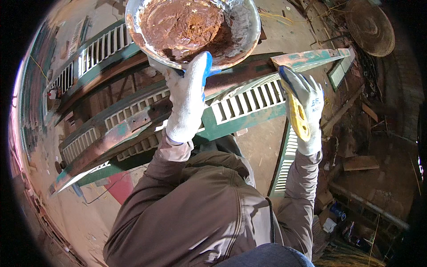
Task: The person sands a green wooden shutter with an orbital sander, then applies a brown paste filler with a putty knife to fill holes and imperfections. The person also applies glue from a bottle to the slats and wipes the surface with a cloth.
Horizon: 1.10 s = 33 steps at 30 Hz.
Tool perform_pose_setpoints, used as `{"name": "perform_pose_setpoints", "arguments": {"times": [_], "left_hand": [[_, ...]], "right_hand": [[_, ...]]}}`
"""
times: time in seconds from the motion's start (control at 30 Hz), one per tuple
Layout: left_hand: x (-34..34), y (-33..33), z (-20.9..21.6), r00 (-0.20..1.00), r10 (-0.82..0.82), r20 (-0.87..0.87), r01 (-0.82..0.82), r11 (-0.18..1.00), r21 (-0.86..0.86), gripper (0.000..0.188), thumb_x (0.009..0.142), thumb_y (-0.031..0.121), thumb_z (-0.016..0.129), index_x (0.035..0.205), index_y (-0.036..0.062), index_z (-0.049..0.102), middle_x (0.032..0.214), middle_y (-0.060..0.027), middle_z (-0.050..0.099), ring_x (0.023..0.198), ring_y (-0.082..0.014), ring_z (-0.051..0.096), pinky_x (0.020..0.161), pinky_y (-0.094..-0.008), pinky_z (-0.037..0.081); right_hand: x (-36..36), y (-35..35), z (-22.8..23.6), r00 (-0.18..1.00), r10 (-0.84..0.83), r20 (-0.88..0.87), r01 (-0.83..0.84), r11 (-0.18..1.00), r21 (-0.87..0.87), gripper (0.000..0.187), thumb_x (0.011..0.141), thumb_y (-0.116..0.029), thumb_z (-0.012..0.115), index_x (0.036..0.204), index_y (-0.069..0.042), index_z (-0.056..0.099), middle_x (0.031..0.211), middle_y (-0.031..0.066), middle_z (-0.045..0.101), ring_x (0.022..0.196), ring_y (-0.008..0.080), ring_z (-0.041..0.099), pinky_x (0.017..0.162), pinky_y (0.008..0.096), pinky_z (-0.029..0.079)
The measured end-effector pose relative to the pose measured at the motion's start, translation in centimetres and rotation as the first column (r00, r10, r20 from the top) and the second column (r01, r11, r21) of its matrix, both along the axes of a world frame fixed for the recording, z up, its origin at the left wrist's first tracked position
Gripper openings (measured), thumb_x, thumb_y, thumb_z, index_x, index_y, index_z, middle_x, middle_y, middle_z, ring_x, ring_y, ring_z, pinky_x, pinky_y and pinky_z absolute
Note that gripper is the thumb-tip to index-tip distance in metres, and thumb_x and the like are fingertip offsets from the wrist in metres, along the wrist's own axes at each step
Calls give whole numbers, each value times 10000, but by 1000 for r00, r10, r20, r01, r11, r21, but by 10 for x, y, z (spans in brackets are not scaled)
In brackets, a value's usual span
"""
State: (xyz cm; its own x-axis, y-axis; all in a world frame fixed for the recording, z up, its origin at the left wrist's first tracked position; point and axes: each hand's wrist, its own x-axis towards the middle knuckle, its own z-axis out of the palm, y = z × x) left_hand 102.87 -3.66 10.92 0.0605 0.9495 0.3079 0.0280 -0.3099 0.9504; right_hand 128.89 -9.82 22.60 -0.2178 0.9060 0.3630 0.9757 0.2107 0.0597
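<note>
My left hand point(189, 95), in a white knit glove with blue coating, holds up a metal bowl point(249, 33) from its near side, thumb against the rim. Thick reddish-brown paste point(178, 26) fills much of the bowl, and pale smears coat its inner wall. To the right, my right hand point(313, 102) wears a matching glove and is closed round a yellow-handled tool point(299, 118). The tool's working end is hidden by my fingers. Beneath both hands lies a green louvered shutter point(249, 107) with cream slats and worn, reddish-brown frame parts.
More louvered shutters point(102, 49) lie to the left, beside a stack of long dark strips point(33, 89). Another shutter point(284, 164) rests near my right forearm. A round, dish-like object point(370, 26) stands at the far right, above scattered wood scraps point(360, 163).
</note>
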Motion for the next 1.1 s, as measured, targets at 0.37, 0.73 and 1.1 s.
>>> {"name": "perform_pose_setpoints", "arguments": {"times": [0.37,0.73,1.1], "left_hand": [[2,-12,35,971,-6,239,74,958,-276,505,937,-53,547,1435,24,521,1370,-201,572,1297,-348,557,1091,-544,468],[0,-17,23,991,-20,132,23,999,-27,583,859,-159,546,1411,29,564,1341,-193,627,1259,-364,583,1180,-512,347],[-2,-20,30,986,-104,130,102,995,19,479,974,-97,476,1452,-60,473,1456,-211,526,1315,-300,571,1149,-407,439]], "right_hand": [[-30,-14,-6,981,125,-149,-141,985,-100,369,866,-272,704,1191,-98,717,1163,68,731,988,259,659,849,393,491],[-18,12,-2,985,-9,-170,-4,997,-73,306,812,-226,718,1100,-128,752,1098,52,758,885,231,682,820,361,519],[-3,3,2,930,-79,-358,61,996,-61,306,872,-110,634,1158,-61,729,1133,126,739,972,294,692,857,398,528]]}}
